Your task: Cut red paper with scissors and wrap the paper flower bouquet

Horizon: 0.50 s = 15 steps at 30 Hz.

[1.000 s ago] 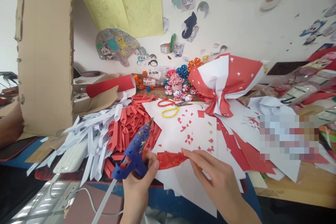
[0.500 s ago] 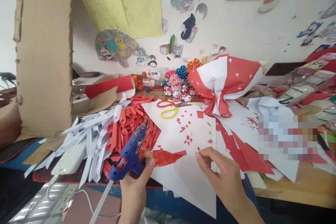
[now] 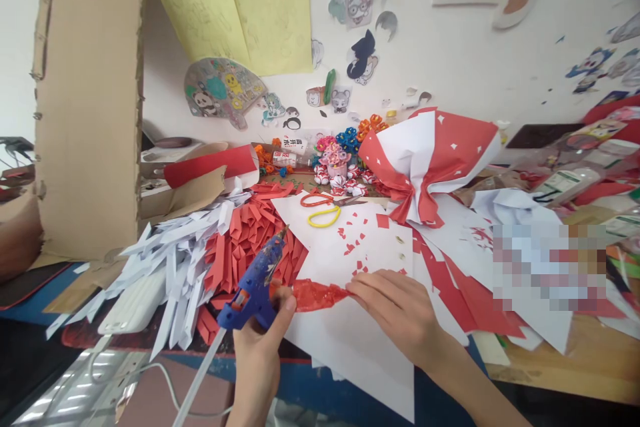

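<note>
My left hand [image 3: 263, 347] is closed around a blue hot glue gun [image 3: 255, 287], its nozzle pointing up and away. A long translucent glue stick [image 3: 200, 373] sticks out of its back end. A crumpled, shiny red piece [image 3: 317, 295] stretches rightward from my left fingers, which cover its near end. My right hand [image 3: 400, 313] pinches the other end of this red piece between thumb and fingers. Both hands are over white paper sheets [image 3: 370, 353], where small red paper cutouts [image 3: 353, 227] lie scattered.
Scissors [image 3: 323, 207] with red and yellow handles lie behind the sheets. Folded red strips [image 3: 250, 233] and white strips [image 3: 175, 260] pile up at left, beside a cardboard panel [image 3: 90, 113]. A red-and-white paper bouquet wrap [image 3: 430, 160] stands at back right.
My right hand has moved left from above the loose cutouts to the right end of the red piece and now grips it. My left hand still holds the glue gun, nearly unmoved.
</note>
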Each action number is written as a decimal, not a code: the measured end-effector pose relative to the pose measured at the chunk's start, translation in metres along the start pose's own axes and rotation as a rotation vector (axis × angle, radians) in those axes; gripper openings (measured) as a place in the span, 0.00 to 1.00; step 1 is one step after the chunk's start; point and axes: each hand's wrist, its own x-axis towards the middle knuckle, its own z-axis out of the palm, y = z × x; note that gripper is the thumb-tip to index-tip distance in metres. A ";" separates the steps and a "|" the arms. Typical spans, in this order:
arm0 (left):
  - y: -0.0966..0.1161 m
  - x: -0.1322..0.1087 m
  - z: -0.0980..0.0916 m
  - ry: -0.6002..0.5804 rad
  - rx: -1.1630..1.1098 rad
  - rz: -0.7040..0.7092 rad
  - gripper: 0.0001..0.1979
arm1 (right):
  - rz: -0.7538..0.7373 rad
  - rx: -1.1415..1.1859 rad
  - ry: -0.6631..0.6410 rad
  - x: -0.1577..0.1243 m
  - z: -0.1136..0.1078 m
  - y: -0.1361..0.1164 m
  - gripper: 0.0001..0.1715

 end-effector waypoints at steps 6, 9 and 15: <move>-0.004 0.014 -0.006 0.075 0.075 0.047 0.22 | 0.075 0.097 -0.071 0.014 0.009 0.019 0.07; -0.006 0.016 -0.006 0.057 0.041 0.032 0.23 | 0.118 0.155 -0.152 0.023 0.015 0.022 0.13; -0.007 0.015 -0.005 0.006 0.045 0.008 0.24 | -0.007 0.079 -0.054 0.026 0.021 0.019 0.12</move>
